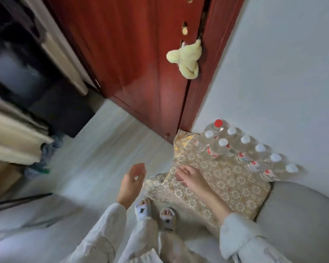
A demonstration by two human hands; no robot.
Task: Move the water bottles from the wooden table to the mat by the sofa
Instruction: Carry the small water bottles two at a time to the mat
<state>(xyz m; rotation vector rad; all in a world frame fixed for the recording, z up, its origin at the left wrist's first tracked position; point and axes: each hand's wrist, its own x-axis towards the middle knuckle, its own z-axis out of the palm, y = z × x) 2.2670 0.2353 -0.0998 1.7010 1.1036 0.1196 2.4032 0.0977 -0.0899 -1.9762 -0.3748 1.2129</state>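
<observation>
Bottles [245, 149] upright, caps up, on mat [226, 186] | hands – left [130, 184], right [190, 177] – grip empty

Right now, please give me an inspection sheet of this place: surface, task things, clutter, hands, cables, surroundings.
Surface: gold floral mat on pale floor, its near edge rumpled.
Job's things: water bottles upright on the mat along the wall; seven white caps, one red cap.
Clutter: crumpled bags on the floor at left.
Hands: left hand open, empty; right hand over the mat, fingers curled, nothing seen in it.
Cables: one dark line on the floor at left.
Surroundings: red door with yellow cloth; grey sofa beside the mat.
</observation>
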